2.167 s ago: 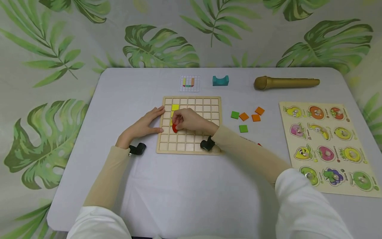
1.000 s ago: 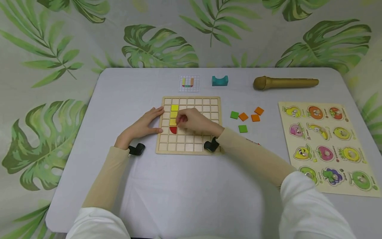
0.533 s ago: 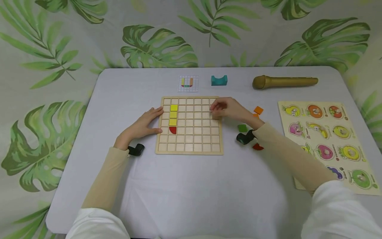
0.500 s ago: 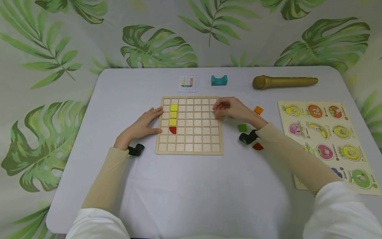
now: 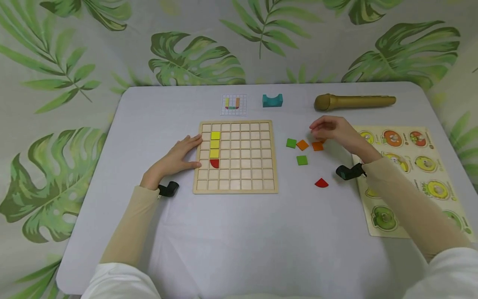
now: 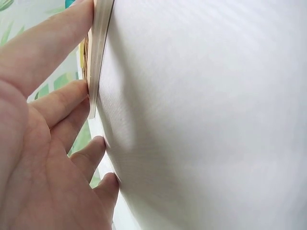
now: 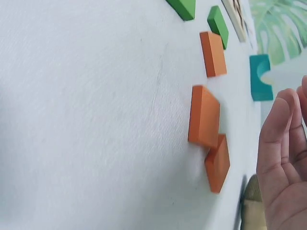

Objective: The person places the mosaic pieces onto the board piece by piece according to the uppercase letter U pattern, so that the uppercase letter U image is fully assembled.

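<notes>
A wooden grid board (image 5: 246,173) lies mid-table, with yellow square tiles (image 5: 214,144) in one column and a red quarter-circle tile (image 5: 214,163) directly below them. My left hand (image 5: 174,159) rests against the board's left edge, thumb and fingers spread; in the left wrist view some fingertips touch the board's side (image 6: 99,62). Above the loose orange tiles (image 5: 302,145) hovers my right hand (image 5: 339,133), its fingers loosely bent and holding nothing visible. One orange tile (image 7: 218,164) is mostly hidden under that hand in the head view. Two green tiles (image 5: 302,160) lie nearby.
Another red quarter-circle tile (image 5: 321,183) lies on the white tabletop (image 5: 239,236). Behind the board are a pattern card (image 5: 234,111), a teal notched block (image 5: 272,101) and a gold microphone (image 5: 358,102). A fruit puzzle board (image 5: 364,216) lies at right, partly under the right arm.
My right hand set the red quarter-circle tile below the yellow ones, let it go, and moved right off the board to the orange tiles. The left hand has stayed at the board's edge.
</notes>
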`<action>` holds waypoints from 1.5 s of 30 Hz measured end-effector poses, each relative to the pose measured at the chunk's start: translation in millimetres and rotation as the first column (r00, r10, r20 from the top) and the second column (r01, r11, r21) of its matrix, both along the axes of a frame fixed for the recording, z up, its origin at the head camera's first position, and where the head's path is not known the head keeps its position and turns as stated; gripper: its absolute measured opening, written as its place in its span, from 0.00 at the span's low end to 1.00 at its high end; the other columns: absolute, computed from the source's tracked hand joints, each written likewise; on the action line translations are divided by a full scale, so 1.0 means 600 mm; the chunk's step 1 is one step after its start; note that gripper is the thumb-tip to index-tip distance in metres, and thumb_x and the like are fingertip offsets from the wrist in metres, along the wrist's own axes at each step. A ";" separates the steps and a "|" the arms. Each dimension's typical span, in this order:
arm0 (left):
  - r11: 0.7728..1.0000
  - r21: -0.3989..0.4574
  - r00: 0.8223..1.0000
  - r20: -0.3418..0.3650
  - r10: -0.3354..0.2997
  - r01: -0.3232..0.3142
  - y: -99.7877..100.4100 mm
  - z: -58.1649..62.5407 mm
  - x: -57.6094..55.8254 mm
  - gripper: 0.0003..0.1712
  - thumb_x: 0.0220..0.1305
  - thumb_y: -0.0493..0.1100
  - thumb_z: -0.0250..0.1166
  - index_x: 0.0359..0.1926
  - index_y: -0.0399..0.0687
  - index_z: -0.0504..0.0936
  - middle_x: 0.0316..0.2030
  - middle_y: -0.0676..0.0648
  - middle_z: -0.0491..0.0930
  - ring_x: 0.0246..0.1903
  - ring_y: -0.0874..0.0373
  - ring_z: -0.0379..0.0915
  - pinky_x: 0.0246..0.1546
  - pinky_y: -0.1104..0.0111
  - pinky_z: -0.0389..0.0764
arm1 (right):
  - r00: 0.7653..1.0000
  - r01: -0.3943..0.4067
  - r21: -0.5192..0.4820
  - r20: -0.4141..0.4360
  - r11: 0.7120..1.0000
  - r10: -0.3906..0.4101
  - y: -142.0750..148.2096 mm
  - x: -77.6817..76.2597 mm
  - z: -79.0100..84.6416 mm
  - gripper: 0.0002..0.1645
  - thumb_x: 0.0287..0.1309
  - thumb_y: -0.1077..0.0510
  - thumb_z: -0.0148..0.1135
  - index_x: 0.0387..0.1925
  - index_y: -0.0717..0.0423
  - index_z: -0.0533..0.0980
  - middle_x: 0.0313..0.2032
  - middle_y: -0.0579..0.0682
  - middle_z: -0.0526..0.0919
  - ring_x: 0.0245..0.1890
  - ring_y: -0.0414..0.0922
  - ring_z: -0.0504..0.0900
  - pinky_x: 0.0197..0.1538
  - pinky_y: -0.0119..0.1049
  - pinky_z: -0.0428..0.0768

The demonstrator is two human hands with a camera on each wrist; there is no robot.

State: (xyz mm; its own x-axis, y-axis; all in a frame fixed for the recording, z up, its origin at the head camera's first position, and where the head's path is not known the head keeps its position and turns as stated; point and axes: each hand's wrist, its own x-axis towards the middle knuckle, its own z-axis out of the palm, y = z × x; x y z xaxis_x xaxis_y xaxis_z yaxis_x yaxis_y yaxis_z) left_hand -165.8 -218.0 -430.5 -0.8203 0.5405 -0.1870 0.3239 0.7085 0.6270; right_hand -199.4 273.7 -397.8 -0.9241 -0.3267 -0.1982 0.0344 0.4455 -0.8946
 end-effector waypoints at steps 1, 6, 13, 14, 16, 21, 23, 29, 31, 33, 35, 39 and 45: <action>1.000 0.002 1.000 0.001 0.001 -0.001 -0.001 0.000 0.000 0.48 0.61 0.49 0.68 0.73 0.38 0.52 0.74 0.43 0.44 0.72 0.43 0.28 0.68 0.48 0.32 | 1.000 0.009 -0.009 0.000 1.000 -0.009 0.003 0.001 0.001 0.19 0.63 0.59 0.61 0.50 0.69 0.73 0.39 0.54 0.81 0.37 0.48 0.79 0.39 0.34 0.79; 1.000 0.017 1.000 0.003 -0.001 0.001 -0.003 0.001 0.002 0.48 0.60 0.49 0.68 0.73 0.38 0.52 0.74 0.43 0.44 0.72 0.44 0.28 0.68 0.49 0.31 | 1.000 0.012 -0.053 0.004 0.999 -0.011 0.007 0.000 -0.006 0.17 0.62 0.62 0.61 0.49 0.68 0.74 0.39 0.53 0.82 0.36 0.44 0.80 0.38 0.32 0.79; 0.999 0.032 1.000 0.015 -0.005 0.005 -0.004 0.000 0.002 0.48 0.61 0.49 0.67 0.74 0.39 0.52 0.74 0.44 0.43 0.72 0.45 0.27 0.68 0.50 0.30 | 0.999 -0.045 -0.039 -0.022 0.998 0.044 -0.017 -0.005 -0.020 0.15 0.60 0.66 0.62 0.48 0.70 0.74 0.41 0.54 0.81 0.38 0.41 0.79 0.39 0.28 0.78; 0.999 0.032 1.000 0.016 -0.007 0.006 -0.004 0.000 0.002 0.48 0.61 0.49 0.67 0.74 0.39 0.52 0.74 0.45 0.43 0.72 0.45 0.27 0.68 0.50 0.30 | 0.998 -0.055 -0.027 -0.030 0.998 0.054 -0.022 -0.005 -0.021 0.15 0.60 0.67 0.62 0.48 0.70 0.75 0.42 0.55 0.81 0.38 0.41 0.78 0.39 0.27 0.78; 1.000 0.031 1.000 0.020 -0.007 0.006 -0.004 -0.001 0.001 0.48 0.61 0.49 0.67 0.74 0.39 0.51 0.74 0.45 0.43 0.72 0.45 0.27 0.68 0.50 0.30 | 0.995 -0.081 0.004 -0.051 0.997 0.081 -0.033 -0.006 -0.022 0.14 0.59 0.69 0.61 0.47 0.69 0.75 0.42 0.58 0.80 0.39 0.43 0.77 0.40 0.26 0.77; 0.999 0.036 1.000 0.026 -0.006 0.005 -0.003 0.000 0.002 0.48 0.62 0.49 0.67 0.74 0.40 0.51 0.74 0.45 0.43 0.72 0.45 0.26 0.68 0.51 0.29 | 0.988 -0.123 0.091 -0.087 0.988 0.131 -0.057 -0.009 -0.023 0.13 0.57 0.71 0.61 0.45 0.67 0.77 0.42 0.60 0.79 0.40 0.49 0.75 0.41 0.26 0.75; 0.999 0.041 1.000 0.027 -0.005 0.004 -0.003 0.000 0.002 0.48 0.61 0.49 0.67 0.74 0.40 0.51 0.74 0.45 0.43 0.72 0.45 0.26 0.68 0.51 0.29 | 0.986 -0.130 0.125 -0.086 0.984 0.141 -0.064 -0.012 -0.024 0.13 0.56 0.72 0.61 0.45 0.66 0.77 0.42 0.59 0.79 0.41 0.50 0.75 0.41 0.27 0.75; 0.999 0.037 1.000 0.027 -0.003 0.002 -0.002 0.001 0.003 0.48 0.62 0.49 0.67 0.74 0.40 0.51 0.74 0.45 0.42 0.72 0.46 0.26 0.68 0.51 0.29 | 0.978 -0.154 0.230 -0.102 0.961 0.181 -0.081 -0.017 -0.030 0.14 0.53 0.71 0.64 0.43 0.64 0.78 0.41 0.57 0.80 0.41 0.51 0.74 0.43 0.30 0.72; 0.999 0.036 1.000 0.027 -0.003 0.002 -0.002 0.001 0.003 0.48 0.62 0.49 0.67 0.74 0.40 0.51 0.74 0.45 0.42 0.72 0.46 0.26 0.68 0.51 0.29 | 0.975 -0.162 0.254 -0.109 0.954 0.195 -0.087 -0.018 -0.032 0.15 0.51 0.71 0.65 0.43 0.64 0.78 0.40 0.57 0.80 0.41 0.51 0.74 0.44 0.31 0.71; 0.999 0.035 1.000 0.027 -0.003 0.002 -0.003 0.000 0.003 0.48 0.62 0.49 0.67 0.74 0.40 0.51 0.74 0.44 0.42 0.72 0.46 0.26 0.68 0.51 0.29 | 0.973 -0.167 0.266 -0.111 0.949 0.202 -0.092 -0.018 -0.033 0.15 0.50 0.71 0.66 0.42 0.65 0.78 0.39 0.57 0.79 0.40 0.51 0.74 0.43 0.32 0.71; 0.999 0.036 1.000 0.027 -0.003 0.003 -0.003 0.000 0.002 0.48 0.62 0.49 0.67 0.74 0.40 0.51 0.74 0.45 0.43 0.72 0.46 0.26 0.68 0.51 0.29 | 0.973 -0.167 0.274 -0.109 0.947 0.203 -0.096 -0.019 -0.033 0.15 0.50 0.72 0.67 0.42 0.65 0.78 0.38 0.57 0.79 0.39 0.51 0.73 0.42 0.31 0.72; 0.999 0.040 1.000 0.028 -0.001 0.000 -0.005 -0.001 0.002 0.48 0.62 0.49 0.66 0.74 0.41 0.51 0.74 0.45 0.43 0.72 0.46 0.26 0.68 0.52 0.29 | 0.972 -0.162 0.285 -0.120 0.945 0.203 -0.102 -0.020 -0.031 0.14 0.49 0.72 0.67 0.40 0.64 0.77 0.35 0.56 0.78 0.37 0.50 0.73 0.39 0.31 0.72; 0.999 0.042 1.000 0.030 0.004 -0.005 -0.006 -0.001 0.003 0.47 0.62 0.49 0.66 0.74 0.41 0.51 0.74 0.45 0.43 0.73 0.47 0.27 0.69 0.53 0.29 | 0.967 -0.177 0.282 -0.129 0.943 0.220 -0.107 -0.023 -0.031 0.11 0.49 0.71 0.68 0.37 0.63 0.78 0.32 0.55 0.77 0.35 0.49 0.72 0.36 0.33 0.71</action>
